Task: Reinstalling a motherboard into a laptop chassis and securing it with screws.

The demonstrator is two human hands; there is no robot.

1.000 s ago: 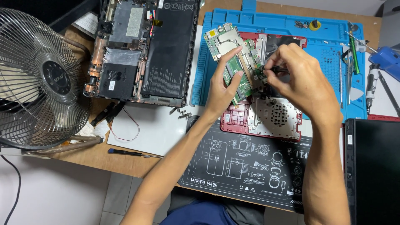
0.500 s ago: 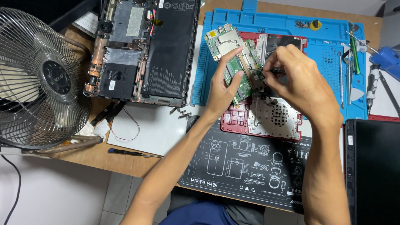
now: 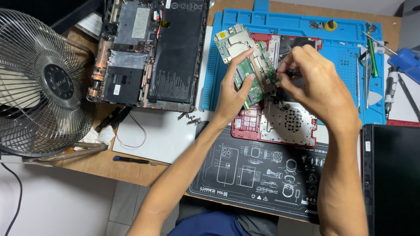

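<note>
Nearest, a black printed mat point(image 3: 262, 175) overhangs the table's front edge, both forearms crossing it. Beyond, a red laptop shell point(image 3: 280, 124) lies half on the blue work mat point(image 3: 345, 57). Above it, left hand point(image 3: 234, 89), fingers closed around a green circuit board point(image 3: 245, 61), holds it tilted. Right hand point(image 3: 317, 83) pinches a thin dark tool point(image 3: 292, 72) at the board's right edge. Left side: opened laptop base point(image 3: 148, 52), metal fan point(image 3: 41, 83) at the table edge. Right: dark screen point(image 3: 391, 175). Bare white surface point(image 3: 162, 140) lies between.
</note>
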